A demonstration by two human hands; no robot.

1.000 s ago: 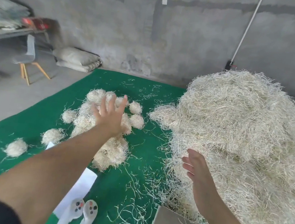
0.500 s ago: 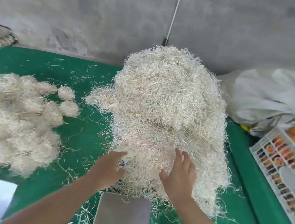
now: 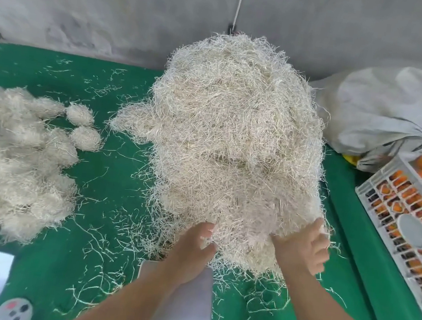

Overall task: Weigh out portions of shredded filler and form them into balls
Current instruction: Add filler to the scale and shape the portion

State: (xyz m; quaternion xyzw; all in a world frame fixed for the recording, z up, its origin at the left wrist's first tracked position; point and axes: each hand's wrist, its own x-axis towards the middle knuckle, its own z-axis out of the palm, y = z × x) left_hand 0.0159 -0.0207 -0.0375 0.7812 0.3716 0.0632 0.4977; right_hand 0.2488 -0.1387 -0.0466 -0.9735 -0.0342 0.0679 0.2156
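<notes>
Head view: a person kneels or sits at a green mat [image 3: 106,226] and works with two bare hands.
Filler pile: the big heap of shredded filler [image 3: 234,136] lies straight ahead of both hands, and its near edge touches them.
Left hand: the left hand [image 3: 193,248] is pushed into the near left edge of the heap; the fingers curl into the strands and seem to pinch a tuft, though the fingertips are partly hidden.
Right hand: the right hand [image 3: 305,246] rests against the near right edge of the heap; the fingers are spread and rather straight, and I see no strands clamped in it.
Scale: the grey scale [image 3: 195,304] lies just under the left wrist, on the near side of both hands; its plate carries only a few stray strands.
Finished balls: a group of filler balls [image 3: 18,157] lies well to the left of the left hand.
Other things: a white crate [image 3: 406,226] with orange fruit stands to the right of the right hand, and a grey sack [image 3: 396,111] is beyond it.
Step in hand: I judge that a new portion is being pulled from the heap.
Next move: the tuft must come free from the tangled strands and go back onto the scale, so both hands probably need to tear it loose gently.
</notes>
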